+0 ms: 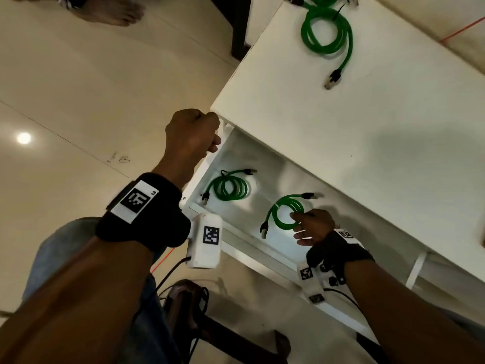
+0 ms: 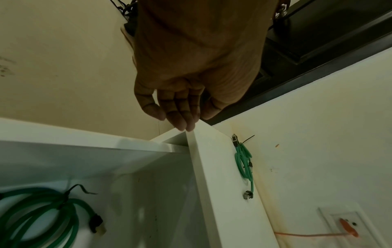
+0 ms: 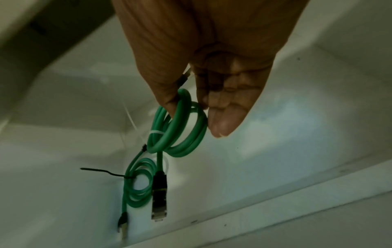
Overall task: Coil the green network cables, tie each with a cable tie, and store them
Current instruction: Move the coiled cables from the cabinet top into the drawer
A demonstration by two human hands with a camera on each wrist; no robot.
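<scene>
A white drawer (image 1: 207, 164) stands pulled out from under the white table (image 1: 341, 122). My right hand (image 1: 301, 222) is inside it and pinches a coiled green cable (image 1: 283, 214) bound with a white tie; in the right wrist view my right hand (image 3: 191, 120) holds that coil (image 3: 180, 132) just above the drawer floor (image 3: 275, 134). A second coil (image 1: 231, 189) with a black tie lies in the drawer's left part. My left hand (image 1: 202, 135) curls over the drawer's side wall at the table corner (image 2: 191, 134). Another tied coil (image 1: 326, 32) lies on the table top.
A further green coil (image 1: 322, 0) shows partly at the table's far edge. Someone's bare foot (image 1: 112, 11) and a dark furniture leg (image 1: 238, 27) are on the tiled floor beyond. An orange cable (image 2: 307, 234) runs to a wall socket (image 2: 343, 223). A dark stool (image 1: 189, 306) stands below me.
</scene>
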